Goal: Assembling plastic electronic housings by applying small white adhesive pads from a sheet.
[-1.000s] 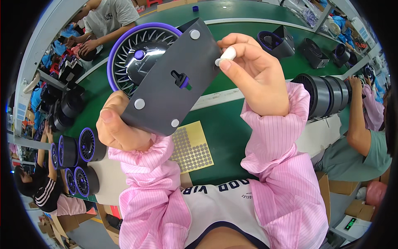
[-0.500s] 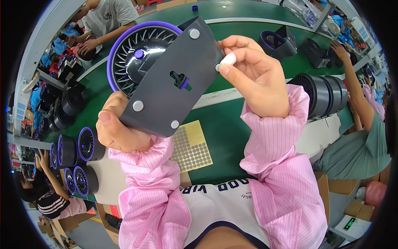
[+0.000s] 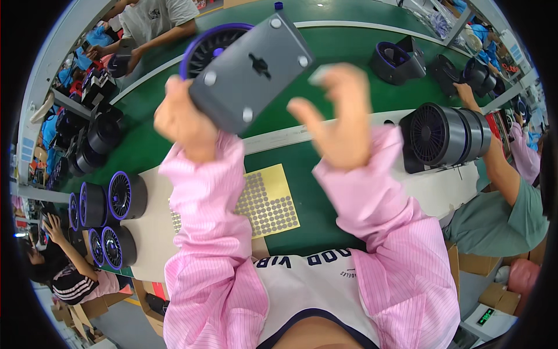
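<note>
Left hand (image 3: 185, 119) grips the fan (image 3: 244, 64) at its lower-left corner, held up over the green counter (image 3: 349, 52) — grey base plate facing the camera, long axis tilted up to the right, purple grille behind. Right hand (image 3: 337, 116) sits just right of the base, apart from it, fingers half curled; blurred, so I can't tell if it pinches anything. Base lies up-left of the right hand — the nearer free hand. Yellow dot sheet (image 3: 264, 200) below, between the sleeves.
</note>
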Available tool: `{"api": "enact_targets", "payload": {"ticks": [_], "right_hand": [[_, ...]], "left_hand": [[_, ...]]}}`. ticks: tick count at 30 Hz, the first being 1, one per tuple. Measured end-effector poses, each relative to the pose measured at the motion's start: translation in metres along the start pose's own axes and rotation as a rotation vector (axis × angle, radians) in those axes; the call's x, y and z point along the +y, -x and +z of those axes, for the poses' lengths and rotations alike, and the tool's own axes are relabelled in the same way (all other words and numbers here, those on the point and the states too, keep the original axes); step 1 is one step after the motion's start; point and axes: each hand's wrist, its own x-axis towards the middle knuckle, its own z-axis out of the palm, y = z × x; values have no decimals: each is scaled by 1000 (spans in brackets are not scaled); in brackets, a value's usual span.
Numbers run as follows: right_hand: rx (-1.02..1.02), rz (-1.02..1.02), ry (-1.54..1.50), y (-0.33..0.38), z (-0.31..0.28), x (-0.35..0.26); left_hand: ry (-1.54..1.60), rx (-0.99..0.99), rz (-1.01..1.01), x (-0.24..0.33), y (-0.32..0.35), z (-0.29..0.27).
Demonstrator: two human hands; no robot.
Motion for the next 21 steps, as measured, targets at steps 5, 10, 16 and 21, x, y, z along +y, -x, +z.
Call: {"api": "enact_targets", "payload": {"ticks": [5,10,16,21], "right_hand": [[-855,75,161,146,51,-20],[-685,-100,150,181,52,-18],[-661,-196,199,176,46,-19],[-636,-209,210,178,44,-16]], "left_hand": [[97,82,-177,-92,-6,39],[-45,85,-257,-150,27,48],[-1,67,-315,-156,48,45],[-159,-86,-201,-170,50,28]]}}
